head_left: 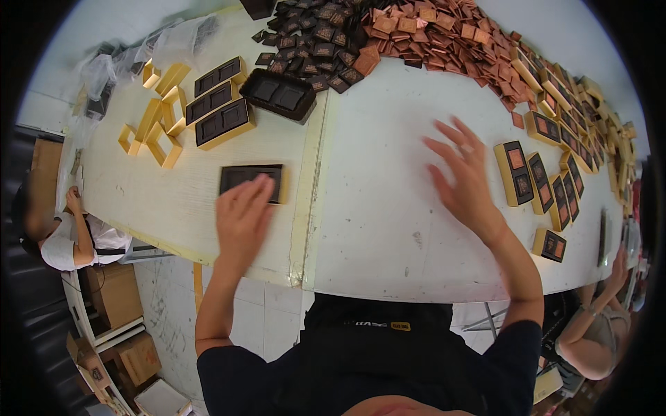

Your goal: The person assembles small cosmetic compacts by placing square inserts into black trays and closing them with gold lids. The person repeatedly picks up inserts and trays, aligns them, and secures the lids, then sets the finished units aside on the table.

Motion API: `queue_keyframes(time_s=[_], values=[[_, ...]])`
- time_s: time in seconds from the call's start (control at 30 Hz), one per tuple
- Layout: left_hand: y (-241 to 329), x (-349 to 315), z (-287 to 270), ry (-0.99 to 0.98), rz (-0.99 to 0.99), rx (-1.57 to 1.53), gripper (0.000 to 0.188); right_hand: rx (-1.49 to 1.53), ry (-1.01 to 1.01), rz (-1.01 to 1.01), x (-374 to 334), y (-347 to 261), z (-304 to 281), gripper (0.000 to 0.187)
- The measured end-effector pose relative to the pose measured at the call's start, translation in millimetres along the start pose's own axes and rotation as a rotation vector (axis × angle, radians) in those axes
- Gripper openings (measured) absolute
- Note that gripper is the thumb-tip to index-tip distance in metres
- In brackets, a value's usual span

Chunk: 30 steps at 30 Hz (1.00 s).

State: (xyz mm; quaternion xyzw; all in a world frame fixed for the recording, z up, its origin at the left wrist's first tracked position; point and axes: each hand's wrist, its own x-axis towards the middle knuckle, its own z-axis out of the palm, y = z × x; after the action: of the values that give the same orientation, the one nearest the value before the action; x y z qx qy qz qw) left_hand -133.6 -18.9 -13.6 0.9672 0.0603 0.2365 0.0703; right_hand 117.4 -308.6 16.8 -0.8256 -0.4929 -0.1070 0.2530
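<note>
My left hand (243, 216) rests on a small gold box with a black tray (234, 175) set in it; its fingers are stretched out over the tray. The fingertips partly hide the tray's hollows. My right hand (459, 170) is over the white table with its fingers spread and slightly blurred, holding nothing. To the right of it stand gold boxes (515, 173) whose black trays hold copper-coloured and dark squares. Beyond my left hand, several gold boxes with black trays (223, 123) sit side by side, and a stack of black trays (279, 95) is next to them.
Gold open frames (164, 147) lie at the far left, near clear plastic bags (182, 43). Dark wrapped squares (322, 35) and copper-coloured wrapped squares (444, 48) are heaped at the back. More filled boxes (579, 135) line the right. A person (76, 236) sits left, another (596, 329) right.
</note>
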Motion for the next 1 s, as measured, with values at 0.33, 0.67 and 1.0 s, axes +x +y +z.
queue_keyframes(time_s=[0.33,0.67,1.0], values=[[-19.9,83.0,-17.2,0.070,0.048,-0.032,0.057,-0.087,0.096,-0.283,153.4,41.1,124.3,0.022],[-93.3,50.1,6.9,-0.135,-0.179,0.090,0.055,0.113,0.037,-0.195,68.7,57.9,63.8,0.027],[25.1,80.4,0.7,-0.288,-0.143,-0.386,0.065,0.374,-0.175,0.149,9.3,74.4,1.3,0.031]])
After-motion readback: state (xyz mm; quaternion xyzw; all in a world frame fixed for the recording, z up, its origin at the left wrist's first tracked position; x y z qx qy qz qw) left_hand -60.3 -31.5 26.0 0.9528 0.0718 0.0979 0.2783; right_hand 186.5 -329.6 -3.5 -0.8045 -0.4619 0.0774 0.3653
